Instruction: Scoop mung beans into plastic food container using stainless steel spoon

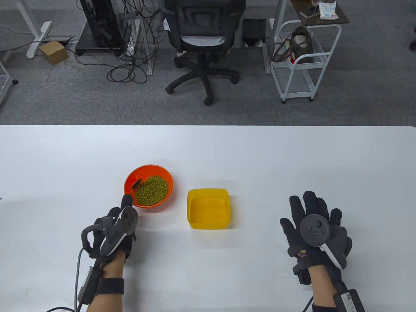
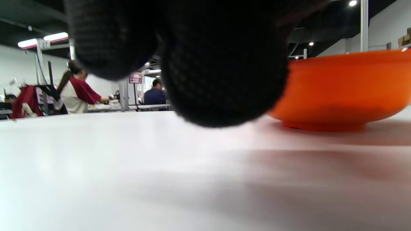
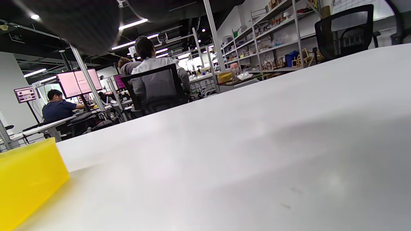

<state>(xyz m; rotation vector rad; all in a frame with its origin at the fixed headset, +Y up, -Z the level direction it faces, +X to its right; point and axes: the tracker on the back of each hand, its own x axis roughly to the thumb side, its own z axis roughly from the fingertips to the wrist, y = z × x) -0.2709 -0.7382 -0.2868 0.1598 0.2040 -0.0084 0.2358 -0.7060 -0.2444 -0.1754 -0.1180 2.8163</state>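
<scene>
An orange bowl (image 1: 148,188) holds mung beans (image 1: 152,190) left of centre on the white table (image 1: 208,149). A stainless steel spoon (image 1: 136,185) lies with its head in the beans. Its handle runs down-left to my left hand (image 1: 125,208), which holds it at the bowl's near rim. The handle is mostly hidden by the fingers. In the left wrist view the gloved fingers (image 2: 218,64) hang beside the bowl (image 2: 340,89). A yellow plastic container (image 1: 208,209) stands empty right of the bowl; it also shows in the right wrist view (image 3: 25,179). My right hand (image 1: 313,216) rests flat, fingers spread, empty.
The table's far edge (image 1: 208,126) runs across the middle of the table view. Beyond it on the floor are an office chair (image 1: 203,39) and a white wire cart (image 1: 304,58). Bare table lies between the container and my right hand.
</scene>
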